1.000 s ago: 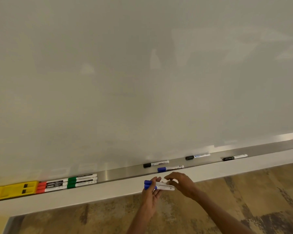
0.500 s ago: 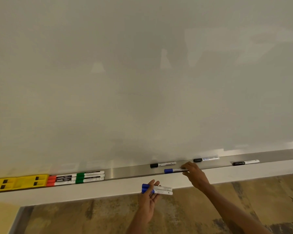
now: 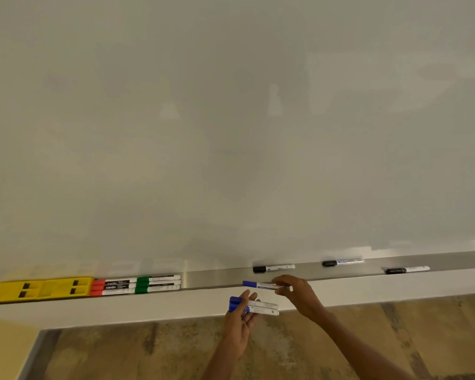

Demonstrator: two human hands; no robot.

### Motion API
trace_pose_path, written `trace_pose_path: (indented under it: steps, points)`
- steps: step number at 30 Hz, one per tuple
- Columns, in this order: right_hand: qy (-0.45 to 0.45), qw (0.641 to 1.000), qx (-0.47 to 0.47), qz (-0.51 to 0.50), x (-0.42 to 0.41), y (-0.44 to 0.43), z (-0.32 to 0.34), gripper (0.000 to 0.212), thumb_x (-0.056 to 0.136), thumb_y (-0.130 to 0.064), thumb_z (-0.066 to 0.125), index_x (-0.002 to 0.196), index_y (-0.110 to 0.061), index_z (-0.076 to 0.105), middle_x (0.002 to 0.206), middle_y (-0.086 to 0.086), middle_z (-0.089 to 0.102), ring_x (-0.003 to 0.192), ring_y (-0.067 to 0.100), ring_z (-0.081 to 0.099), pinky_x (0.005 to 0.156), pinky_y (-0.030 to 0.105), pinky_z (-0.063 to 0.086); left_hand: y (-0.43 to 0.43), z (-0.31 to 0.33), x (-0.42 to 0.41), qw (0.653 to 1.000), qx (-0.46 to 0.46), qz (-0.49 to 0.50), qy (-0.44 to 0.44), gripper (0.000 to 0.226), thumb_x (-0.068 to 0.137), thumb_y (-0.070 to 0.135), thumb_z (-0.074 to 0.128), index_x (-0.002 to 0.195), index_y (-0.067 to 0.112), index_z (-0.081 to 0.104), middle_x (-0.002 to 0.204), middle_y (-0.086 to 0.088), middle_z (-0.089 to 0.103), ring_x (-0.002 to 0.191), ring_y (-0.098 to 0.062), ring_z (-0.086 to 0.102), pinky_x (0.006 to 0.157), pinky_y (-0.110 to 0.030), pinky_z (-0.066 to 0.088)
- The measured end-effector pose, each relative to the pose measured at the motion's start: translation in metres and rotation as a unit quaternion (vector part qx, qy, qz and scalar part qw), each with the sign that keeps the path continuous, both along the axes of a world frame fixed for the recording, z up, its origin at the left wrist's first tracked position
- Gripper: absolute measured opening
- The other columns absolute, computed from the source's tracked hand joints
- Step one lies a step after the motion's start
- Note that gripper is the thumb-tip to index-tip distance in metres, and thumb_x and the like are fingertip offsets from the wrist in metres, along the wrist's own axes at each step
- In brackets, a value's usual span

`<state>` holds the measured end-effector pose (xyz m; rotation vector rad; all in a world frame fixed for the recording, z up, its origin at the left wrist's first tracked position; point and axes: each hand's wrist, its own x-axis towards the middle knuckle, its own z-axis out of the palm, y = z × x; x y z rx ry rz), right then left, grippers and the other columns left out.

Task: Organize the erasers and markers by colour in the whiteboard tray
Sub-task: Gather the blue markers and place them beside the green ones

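Your right hand pinched a blue marker by its barrel; your left hand, just below, held two blue markers. Matching caps leftward would have stacked it cleanly.

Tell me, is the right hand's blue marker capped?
Capped: a blue cap covers the left end of the blue marker the right hand pinches.

The right hand hides the rear of the blue marker it pinches, and the tray runs out of view at both ends.
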<state>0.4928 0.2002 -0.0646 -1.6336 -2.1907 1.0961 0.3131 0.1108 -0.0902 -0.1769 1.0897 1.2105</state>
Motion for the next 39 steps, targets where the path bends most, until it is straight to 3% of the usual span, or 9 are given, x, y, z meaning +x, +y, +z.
trace_pose_path:
  steps: [3,10,14,18,23,34,39]
  points:
    - [0.028,0.999,-0.017,0.016,-0.023,-0.006,0.004,0.022,0.093,-0.026,0.063,0.113,-0.020,0.065,0.117,-0.004,0.071,0.100,0.009,0.063,0.081,0.020,0.052,-0.001,0.004,-0.010,1.000,-0.001,0.004,0.014,0.032,0.089,0.008,0.064,0.118,-0.007,0.061,0.119,-0.028,0.066,0.106,-0.042,0.066,0.095,-0.049,0.050]
    - [0.043,0.997,-0.032,0.059,-0.068,-0.014,0.010,0.020,0.095,-0.022,0.059,0.112,-0.019,0.069,0.113,-0.003,0.072,0.100,0.010,0.065,0.087,0.025,0.054,-0.004,0.015,-0.044,0.999,0.001,0.035,0.027,0.034,0.087,0.007,0.066,0.117,-0.005,0.056,0.116,-0.030,0.064,0.100,-0.040,0.066,0.093,-0.048,0.050]
    - [0.103,0.992,-0.073,0.023,-0.089,-0.021,0.012,0.020,0.096,-0.026,0.059,0.112,-0.022,0.069,0.110,-0.005,0.072,0.095,0.013,0.068,0.081,0.025,0.057,-0.009,0.015,-0.064,0.998,0.004,0.056,0.029,0.036,0.088,0.010,0.065,0.120,-0.006,0.056,0.114,-0.029,0.065,0.101,-0.041,0.066,0.093,-0.048,0.050]
    - [0.240,0.949,-0.190,-0.081,-0.102,-0.032,0.011,0.021,0.093,-0.019,0.065,0.113,-0.017,0.067,0.110,0.008,0.069,0.094,0.024,0.072,0.072,0.032,0.063,-0.009,0.015,-0.083,0.997,0.013,0.074,0.026,0.038,0.091,0.010,0.061,0.125,-0.005,0.056,0.124,-0.030,0.062,0.112,-0.044,0.062,0.096,-0.049,0.048]
    - [0.317,0.901,-0.254,-0.149,-0.119,-0.040,0.005,0.019,0.092,-0.014,0.065,0.111,-0.013,0.067,0.107,0.015,0.072,0.094,0.030,0.074,0.080,0.039,0.063,-0.008,0.014,-0.100,0.997,0.017,0.073,0.019,0.041,0.091,0.010,0.061,0.128,-0.007,0.053,0.124,-0.029,0.062,0.111,-0.044,0.062,0.099,-0.049,0.047]
    - [0.313,0.901,-0.235,-0.189,-0.155,-0.014,0.009,0.020,0.092,-0.004,0.062,0.112,-0.004,0.065,0.109,0.022,0.069,0.097,0.031,0.072,0.077,0.033,0.064,-0.007,0.012,-0.141,0.999,0.039,0.017,0.014,0.044,0.089,0.007,0.065,0.129,-0.004,0.053,0.124,-0.026,0.064,0.114,-0.039,0.062,0.100,-0.046,0.049]
    - [0.265,0.924,-0.208,-0.184,-0.173,-0.003,0.003,0.021,0.093,-0.001,0.060,0.114,-0.001,0.064,0.112,0.026,0.064,0.098,0.030,0.069,0.074,0.029,0.064,-0.028,0.002,-0.163,1.000,0.012,0.007,0.017,0.046,0.088,0.012,0.067,0.130,0.001,0.051,0.124,-0.020,0.065,0.109,-0.035,0.065,0.079,-0.037,0.061]
